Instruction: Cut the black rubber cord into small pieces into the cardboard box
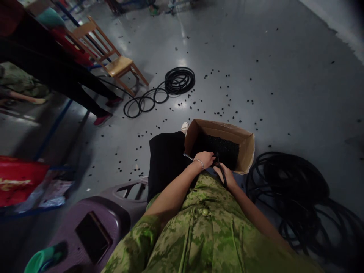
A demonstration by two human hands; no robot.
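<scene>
My left hand (205, 158) is closed around a metal tool, probably scissors (188, 156), whose silver end sticks out to the left. My right hand (224, 175) is closed on a black rubber hose (222, 175) that runs back over my lap. Both hands meet over the near edge of an open cardboard box (248, 148) that holds a heap of small black cut pieces (224, 148). The box stands on the floor in front of my knees.
A large pile of coiled black hose (295, 197) lies at my right. Another hose coil (178, 81) and a wooden chair (112, 57) stand farther off. Small black bits are scattered over the grey floor. A person's legs (85, 94) stand at left. Purple plastic stools (96, 223) sit beside me.
</scene>
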